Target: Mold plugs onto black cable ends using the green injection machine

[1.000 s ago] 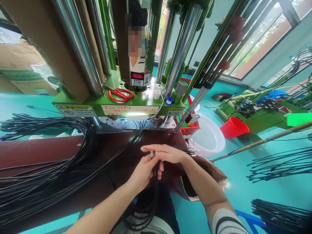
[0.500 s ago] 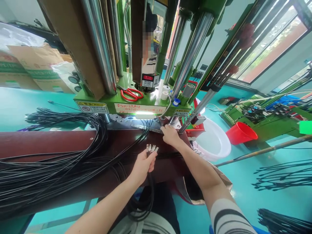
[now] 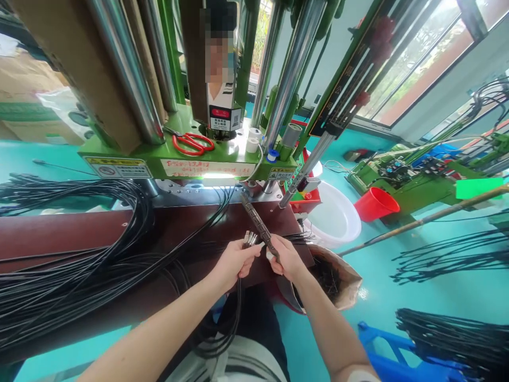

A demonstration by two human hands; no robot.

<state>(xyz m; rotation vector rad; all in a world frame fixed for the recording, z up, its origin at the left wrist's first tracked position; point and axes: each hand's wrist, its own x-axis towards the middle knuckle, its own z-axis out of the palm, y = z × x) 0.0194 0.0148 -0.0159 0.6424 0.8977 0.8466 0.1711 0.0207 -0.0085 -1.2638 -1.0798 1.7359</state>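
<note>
Press (image 3: 238,156): 12 o'clock, behind the table (image 3: 59,233)
Scissors (image 3: 193,143): on the press
Cables (image 3: 79,286): 9 o'clock, on the table
Basin (image 3: 338,220): 2 o'clock
Bucket (image 3: 376,204): right of basin

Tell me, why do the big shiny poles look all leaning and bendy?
Head view: the wide lens tilts and bows the steel columns toward the edges; bright glare streaks run down them; mid-frame, the left hand holding black cables and the right hand holding a metal bar look sharp.

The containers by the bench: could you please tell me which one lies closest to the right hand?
The brown paper bag, standing open right beside the right hand. The white basin and the red bucket sit farther off on the floor.
</note>
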